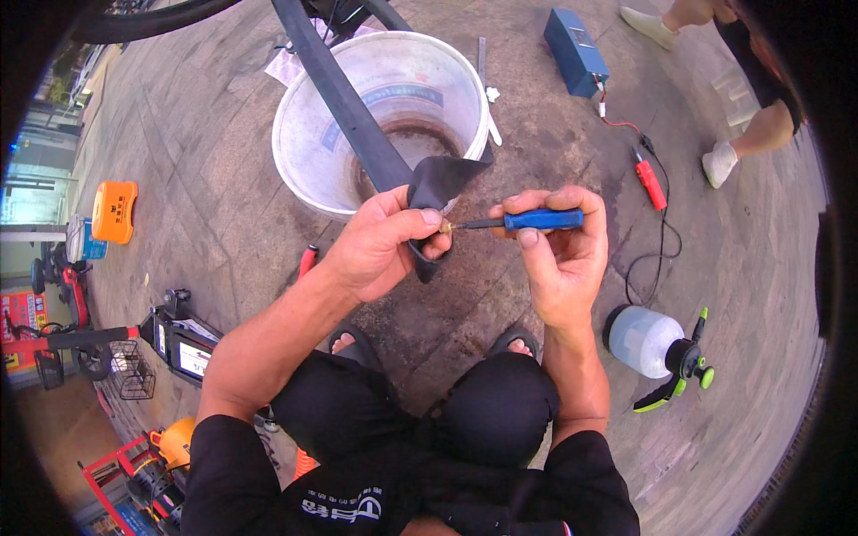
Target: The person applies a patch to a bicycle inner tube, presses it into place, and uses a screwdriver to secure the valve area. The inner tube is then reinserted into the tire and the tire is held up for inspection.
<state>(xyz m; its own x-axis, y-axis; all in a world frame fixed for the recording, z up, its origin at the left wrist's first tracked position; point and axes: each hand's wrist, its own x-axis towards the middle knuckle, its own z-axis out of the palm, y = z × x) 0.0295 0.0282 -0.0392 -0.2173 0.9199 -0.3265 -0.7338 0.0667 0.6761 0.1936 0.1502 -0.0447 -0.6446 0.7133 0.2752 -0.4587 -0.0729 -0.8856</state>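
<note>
While the left hand (380,246) pinches a black inner tube (357,116) at mid-frame, the right hand (559,250) grips a blue-handled tool (523,220), its tip at the tube's small brass valve (446,227). Work on the valve seems under way; the next move likely calls for steady turning. Above them stands a white bucket (295,152). The valve itself is too small to make out clearly.

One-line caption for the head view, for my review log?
Squatting over a bucket, left hand pinches a black inner tube at its valve while right hand applies a blue-handled tool.
</note>
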